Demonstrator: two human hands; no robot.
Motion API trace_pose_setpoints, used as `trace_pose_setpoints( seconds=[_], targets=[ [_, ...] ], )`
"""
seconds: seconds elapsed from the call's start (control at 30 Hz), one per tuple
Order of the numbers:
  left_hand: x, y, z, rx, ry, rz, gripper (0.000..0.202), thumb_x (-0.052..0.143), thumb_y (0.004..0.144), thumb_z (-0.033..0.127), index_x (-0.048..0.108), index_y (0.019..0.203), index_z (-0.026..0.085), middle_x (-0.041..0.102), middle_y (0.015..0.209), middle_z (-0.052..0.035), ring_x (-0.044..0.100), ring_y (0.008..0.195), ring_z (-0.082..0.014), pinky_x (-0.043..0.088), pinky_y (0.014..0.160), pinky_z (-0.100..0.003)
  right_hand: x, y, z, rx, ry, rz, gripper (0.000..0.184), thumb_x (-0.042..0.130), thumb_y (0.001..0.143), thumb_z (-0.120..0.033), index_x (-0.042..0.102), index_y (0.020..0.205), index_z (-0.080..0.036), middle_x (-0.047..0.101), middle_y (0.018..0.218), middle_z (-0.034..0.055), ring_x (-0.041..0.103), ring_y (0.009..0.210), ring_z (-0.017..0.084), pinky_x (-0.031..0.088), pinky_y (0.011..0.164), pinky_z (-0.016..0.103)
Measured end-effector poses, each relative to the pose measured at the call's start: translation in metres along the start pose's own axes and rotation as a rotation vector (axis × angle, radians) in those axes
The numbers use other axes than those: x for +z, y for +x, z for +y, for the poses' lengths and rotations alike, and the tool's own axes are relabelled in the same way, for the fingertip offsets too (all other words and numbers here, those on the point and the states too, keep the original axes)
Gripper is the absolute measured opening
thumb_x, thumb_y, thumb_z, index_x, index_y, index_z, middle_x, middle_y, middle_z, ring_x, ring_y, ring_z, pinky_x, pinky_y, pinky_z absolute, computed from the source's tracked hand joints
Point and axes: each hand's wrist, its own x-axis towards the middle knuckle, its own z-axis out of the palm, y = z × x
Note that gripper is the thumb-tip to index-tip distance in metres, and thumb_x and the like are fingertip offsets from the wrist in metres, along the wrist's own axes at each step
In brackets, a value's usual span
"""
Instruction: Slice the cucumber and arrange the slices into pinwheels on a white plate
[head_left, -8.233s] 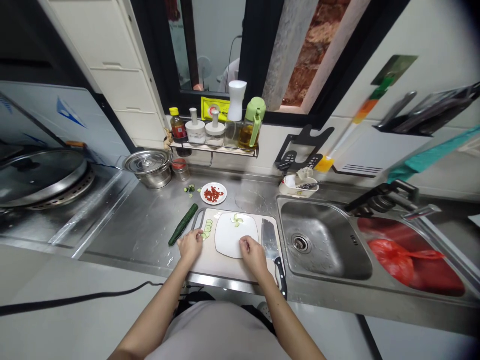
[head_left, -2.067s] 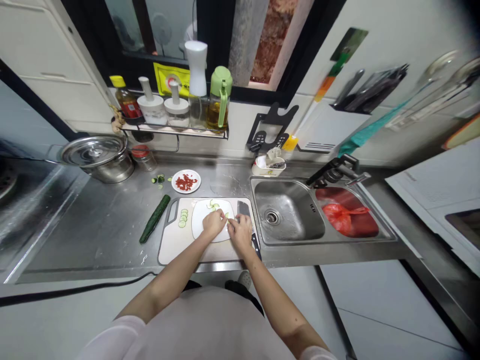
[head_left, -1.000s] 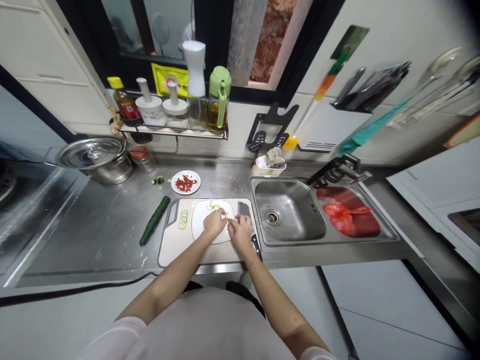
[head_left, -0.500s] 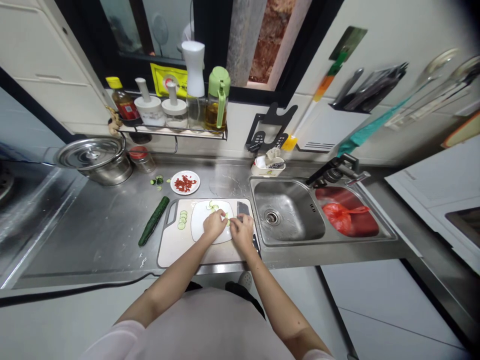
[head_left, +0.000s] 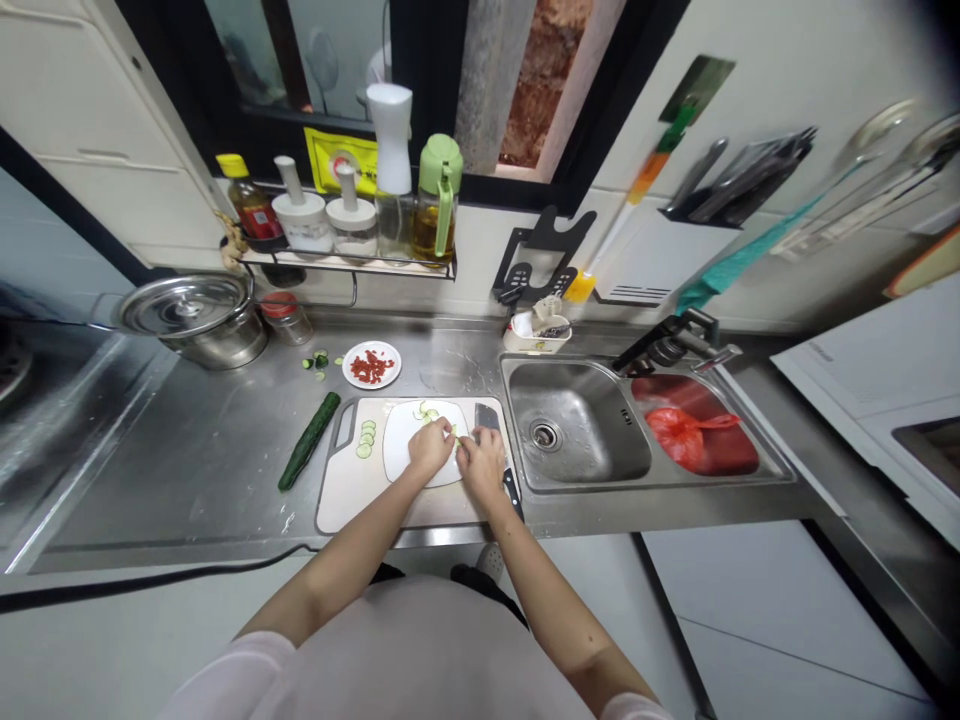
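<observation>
Over the right edge of the white plate (head_left: 397, 455), the left hand (head_left: 430, 448) and right hand (head_left: 482, 467) meet, both pinched shut on one small cucumber slice (head_left: 454, 431), with loose slices (head_left: 366, 439) just left of the plate, a knife (head_left: 489, 414) just right of it, and a whole cucumber (head_left: 308, 441) farther left.

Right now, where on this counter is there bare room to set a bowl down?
Free: the steel counter left of the cucumber, and the cutting board's near strip. Crowded: the white plate under the left hand and right hand, knife alongside.
</observation>
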Motion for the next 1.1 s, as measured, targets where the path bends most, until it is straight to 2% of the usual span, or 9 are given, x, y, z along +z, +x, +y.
trace_pose_setpoints(
  seconds=[0.13,0.27,0.4,0.5,0.6,0.67,0.83,1.0,1.1],
  targets=[
    [-0.007,-0.006,0.001,0.022,-0.058,0.016,0.015,0.056,0.085,0.030,0.064,0.098,0.026,0.069,0.089,0.0000,0.063,0.086,-0.0173,0.042,0.073,-0.026,-0.004,0.000,0.001,-0.015,0.058,0.052,0.021,0.055,0.087,-0.024,0.072,0.098,-0.023,0.054,0.109,0.0087,0.038,0.107,0.025,0.034,0.090,0.036],
    [-0.018,-0.026,-0.008,0.027,-0.146,0.070,0.017,0.056,0.085,0.033,0.064,0.099,0.025,0.068,0.083,0.0008,0.062,0.081,-0.0160,0.041,0.069,-0.024,-0.010,-0.005,0.004,-0.006,0.131,0.109,0.024,0.051,0.089,-0.025,0.072,0.099,-0.021,0.054,0.109,0.0093,0.038,0.108,0.025,0.036,0.093,0.038],
    [-0.028,-0.054,-0.040,-0.022,-0.217,0.159,0.020,0.053,0.086,0.035,0.063,0.101,0.025,0.067,0.082,0.0014,0.062,0.077,-0.0148,0.040,0.068,-0.023,-0.014,-0.011,0.007,0.008,0.182,0.145,0.025,0.049,0.089,-0.025,0.073,0.097,-0.021,0.055,0.107,0.0094,0.039,0.107,0.025,0.037,0.095,0.039],
    [-0.034,-0.069,-0.073,-0.133,-0.193,0.218,0.021,0.052,0.086,0.035,0.063,0.102,0.026,0.067,0.082,0.0007,0.062,0.078,-0.0161,0.040,0.068,-0.025,-0.014,-0.014,0.008,0.017,0.217,0.161,0.026,0.049,0.089,-0.025,0.074,0.095,-0.022,0.056,0.106,0.0095,0.041,0.106,0.025,0.038,0.095,0.041],
    [-0.042,-0.074,-0.101,-0.249,-0.104,0.315,0.023,0.053,0.085,0.035,0.063,0.104,0.026,0.068,0.085,-0.0009,0.062,0.086,-0.0199,0.039,0.073,-0.028,-0.014,-0.015,0.008,0.019,0.243,0.182,0.027,0.048,0.088,-0.026,0.074,0.094,-0.022,0.056,0.105,0.0094,0.042,0.105,0.025,0.038,0.095,0.043],
    [-0.047,-0.072,-0.113,-0.303,-0.052,0.362,0.026,0.054,0.084,0.036,0.062,0.108,0.026,0.068,0.088,-0.0024,0.061,0.093,-0.0230,0.039,0.079,-0.032,-0.014,-0.015,0.007,0.014,0.255,0.185,0.027,0.048,0.088,-0.026,0.074,0.094,-0.022,0.057,0.104,0.0093,0.042,0.105,0.025,0.038,0.094,0.043],
    [-0.055,-0.062,-0.121,-0.367,-0.006,0.350,0.034,0.056,0.084,0.038,0.059,0.115,0.025,0.068,0.097,-0.0059,0.060,0.101,-0.0264,0.037,0.088,-0.038,-0.016,-0.014,0.001,-0.004,0.265,0.198,0.027,0.047,0.089,-0.027,0.073,0.093,-0.021,0.057,0.102,0.0096,0.043,0.103,0.025,0.038,0.093,0.043],
    [-0.049,-0.056,-0.121,-0.357,0.042,0.371,0.031,0.054,0.084,0.037,0.060,0.112,0.024,0.066,0.113,-0.0093,0.057,0.108,-0.0287,0.037,0.092,-0.042,-0.018,-0.016,0.000,-0.022,0.278,0.205,0.026,0.048,0.089,-0.027,0.073,0.092,-0.021,0.057,0.102,0.0095,0.044,0.103,0.025,0.038,0.093,0.044],
    [-0.047,-0.055,-0.122,-0.351,0.041,0.378,0.027,0.055,0.084,0.035,0.061,0.108,0.024,0.065,0.114,-0.0092,0.057,0.110,-0.0291,0.037,0.092,-0.041,-0.017,-0.019,0.002,-0.016,0.280,0.218,0.025,0.048,0.089,-0.026,0.073,0.092,-0.022,0.057,0.101,0.0093,0.045,0.103,0.025,0.038,0.093,0.044]
  ],
)
